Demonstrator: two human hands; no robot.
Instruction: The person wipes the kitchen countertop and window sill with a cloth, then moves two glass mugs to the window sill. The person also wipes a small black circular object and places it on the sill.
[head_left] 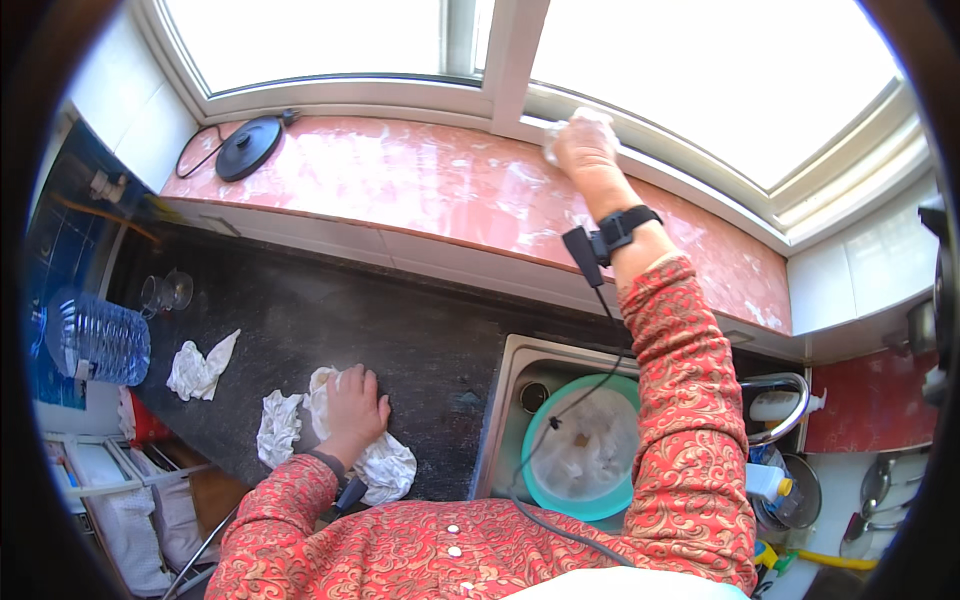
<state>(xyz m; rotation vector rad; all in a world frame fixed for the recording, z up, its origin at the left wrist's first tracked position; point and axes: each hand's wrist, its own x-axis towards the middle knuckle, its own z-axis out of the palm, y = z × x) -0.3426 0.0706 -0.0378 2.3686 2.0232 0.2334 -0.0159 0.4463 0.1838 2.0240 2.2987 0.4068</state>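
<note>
My right hand [587, 152] reaches up to the lower window frame [660, 160], closed round a crumpled white cloth [597, 117] pressed against it. On the black countertop [440, 350], my left hand [352, 408] lies palm down, fingers out, partly over a crumpled white cloth [388, 470]. Beside that hand sits another white wad [279, 428]. Farther left is a third white crumpled piece [202, 368]. A black strapped device with a cable [604, 240] is on my right wrist.
A sink [500, 400] holds a green basin [535, 490] of cloudy water, with a curved tap [795, 410] at its right. A black kettle base [248, 148] sits on the pink sill [420, 170]. Left are a large plastic bottle [105, 338] and a glass [176, 290]. My cable crosses the basin.
</note>
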